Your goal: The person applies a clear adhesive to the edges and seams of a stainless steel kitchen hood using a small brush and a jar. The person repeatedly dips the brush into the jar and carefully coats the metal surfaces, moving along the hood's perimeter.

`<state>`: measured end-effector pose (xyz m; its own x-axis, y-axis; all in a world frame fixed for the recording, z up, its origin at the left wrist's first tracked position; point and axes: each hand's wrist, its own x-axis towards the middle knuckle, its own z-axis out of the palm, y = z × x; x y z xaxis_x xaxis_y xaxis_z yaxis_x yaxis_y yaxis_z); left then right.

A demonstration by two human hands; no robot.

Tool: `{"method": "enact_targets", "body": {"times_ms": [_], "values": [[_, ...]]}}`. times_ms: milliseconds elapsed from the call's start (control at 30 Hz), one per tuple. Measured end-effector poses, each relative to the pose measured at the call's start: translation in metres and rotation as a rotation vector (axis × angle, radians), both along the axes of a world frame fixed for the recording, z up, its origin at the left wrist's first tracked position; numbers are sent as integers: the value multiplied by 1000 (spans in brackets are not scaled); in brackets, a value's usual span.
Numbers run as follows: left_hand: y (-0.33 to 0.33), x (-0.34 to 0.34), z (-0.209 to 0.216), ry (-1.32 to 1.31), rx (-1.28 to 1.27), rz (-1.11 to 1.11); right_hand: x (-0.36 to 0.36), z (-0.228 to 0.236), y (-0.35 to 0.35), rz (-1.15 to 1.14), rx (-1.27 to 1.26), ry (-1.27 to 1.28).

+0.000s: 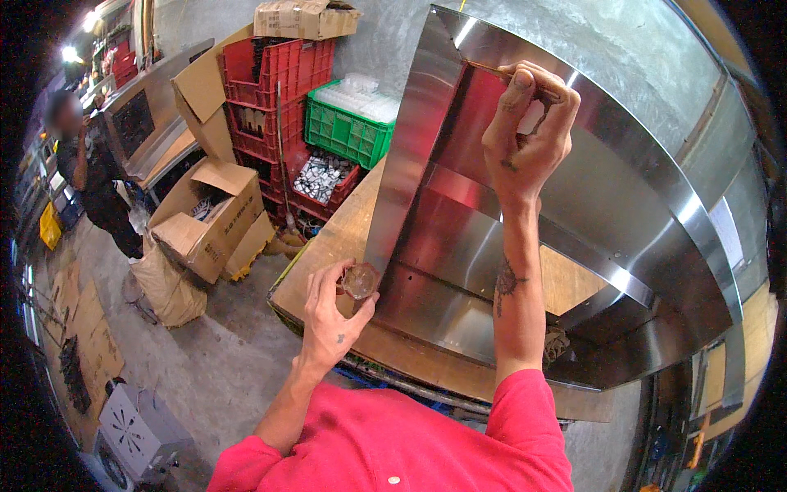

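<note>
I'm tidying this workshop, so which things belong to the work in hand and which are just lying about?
In use:
- stainless steel hood
- thin stick in the right hand
- small round container in the left hand
- wooden workbench

Lying about:
- red crates
- green crate
- cardboard boxes
- sack

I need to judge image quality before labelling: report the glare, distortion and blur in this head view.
Head view: glare streaks on the stainless steel housing, which also reflects red; fisheye bends its straight edges near the black rim; a lamp blows out upper left; right hand and left hand stay fairly sharp.
</note>
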<state>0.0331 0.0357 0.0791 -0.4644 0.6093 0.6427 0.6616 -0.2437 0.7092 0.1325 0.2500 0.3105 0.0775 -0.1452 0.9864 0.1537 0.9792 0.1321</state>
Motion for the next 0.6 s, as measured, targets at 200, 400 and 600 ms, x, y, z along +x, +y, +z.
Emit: {"method": "enact_targets", "body": {"times_ms": [200, 400, 600], "values": [[0, 0, -1, 6, -5, 4, 0, 0, -1, 28, -10, 2], [0, 1, -2, -57, -37, 4, -1, -1, 0, 20, -5, -1], [0, 1, -1, -40, -34, 4, 2, -1, 1, 11, 9, -3]]}}
